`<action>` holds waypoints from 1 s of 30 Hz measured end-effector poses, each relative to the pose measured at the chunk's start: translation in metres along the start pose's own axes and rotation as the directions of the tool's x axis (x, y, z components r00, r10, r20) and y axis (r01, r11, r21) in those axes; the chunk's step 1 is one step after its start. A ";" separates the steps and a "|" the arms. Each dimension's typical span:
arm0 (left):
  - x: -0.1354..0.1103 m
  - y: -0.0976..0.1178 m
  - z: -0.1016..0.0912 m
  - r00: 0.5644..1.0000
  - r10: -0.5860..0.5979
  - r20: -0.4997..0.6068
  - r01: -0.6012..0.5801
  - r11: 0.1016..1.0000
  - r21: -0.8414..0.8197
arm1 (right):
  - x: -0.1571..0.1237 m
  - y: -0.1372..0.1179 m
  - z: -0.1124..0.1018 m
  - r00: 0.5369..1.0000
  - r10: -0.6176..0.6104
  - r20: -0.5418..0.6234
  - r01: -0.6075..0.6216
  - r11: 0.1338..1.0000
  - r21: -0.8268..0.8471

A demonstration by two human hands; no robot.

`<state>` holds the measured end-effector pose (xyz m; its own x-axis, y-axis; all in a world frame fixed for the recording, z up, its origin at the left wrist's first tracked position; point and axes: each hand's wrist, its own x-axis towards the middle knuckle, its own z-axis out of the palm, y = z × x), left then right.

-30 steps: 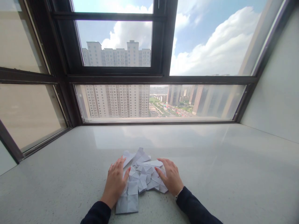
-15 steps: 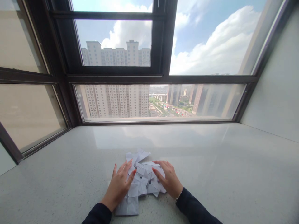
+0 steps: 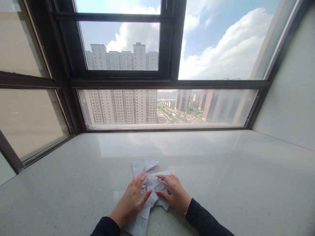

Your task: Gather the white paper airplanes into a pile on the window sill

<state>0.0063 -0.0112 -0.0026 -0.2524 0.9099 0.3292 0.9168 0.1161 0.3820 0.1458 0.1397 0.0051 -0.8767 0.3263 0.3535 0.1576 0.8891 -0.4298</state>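
Note:
A heap of small folded white paper pieces (image 3: 152, 183) lies on the pale stone sill (image 3: 221, 170), close to me. My left hand (image 3: 131, 200) lies on the heap's left side, fingers stretched flat over the papers, thumb pointing right. My right hand (image 3: 172, 193) presses the heap's right side, fingers slightly curved on the paper and a thin bracelet at the wrist. The two thumbs nearly meet across the heap's middle. A few folded pieces (image 3: 144, 165) stick out beyond the fingertips, and one folded piece (image 3: 139, 224) shows below the left hand.
A wide dark-framed window (image 3: 169, 82) runs along the sill's far edge, with high-rise buildings and sky outside. An angled window pane (image 3: 29, 114) closes the left side and a plain wall (image 3: 290, 98) the right.
Both hands have slid inward over the paper heap, squeezing it narrower. The left hand has moved right, the right hand left, and the pieces are bunched closer together.

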 end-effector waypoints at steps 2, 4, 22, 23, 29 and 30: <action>0.001 0.000 -0.002 1.000 -0.004 -0.020 0.005 0.999 0.032 | 0.002 0.005 -0.001 0.995 0.058 -0.078 -0.059 0.998 0.000; 0.002 -0.001 -0.003 0.998 -0.021 -0.056 0.025 0.998 0.062 | 0.003 0.009 -0.003 0.984 0.096 -0.147 -0.097 0.995 0.005; 0.004 -0.009 -0.001 0.976 -0.127 -0.179 0.155 0.975 0.156 | -0.004 -0.024 -0.022 0.979 -0.109 -0.170 0.146 0.964 0.221; 0.004 -0.009 -0.002 0.974 -0.125 -0.187 0.155 0.976 0.152 | -0.005 -0.027 -0.022 0.981 -0.135 -0.138 0.166 0.956 0.242; 0.004 -0.005 -0.007 0.971 -0.111 -0.213 0.141 0.982 0.129 | -0.010 -0.035 -0.012 0.974 -0.222 0.044 0.212 0.963 0.165; 0.005 -0.004 -0.008 0.970 -0.107 -0.218 0.137 0.982 0.128 | -0.009 -0.033 -0.012 0.979 -0.200 0.046 0.194 0.974 0.114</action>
<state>-0.0011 -0.0106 0.0038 -0.4103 0.7834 0.4668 0.9056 0.2896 0.3100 0.1538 0.1110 0.0257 -0.9104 0.1268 0.3938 -0.0680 0.8930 -0.4449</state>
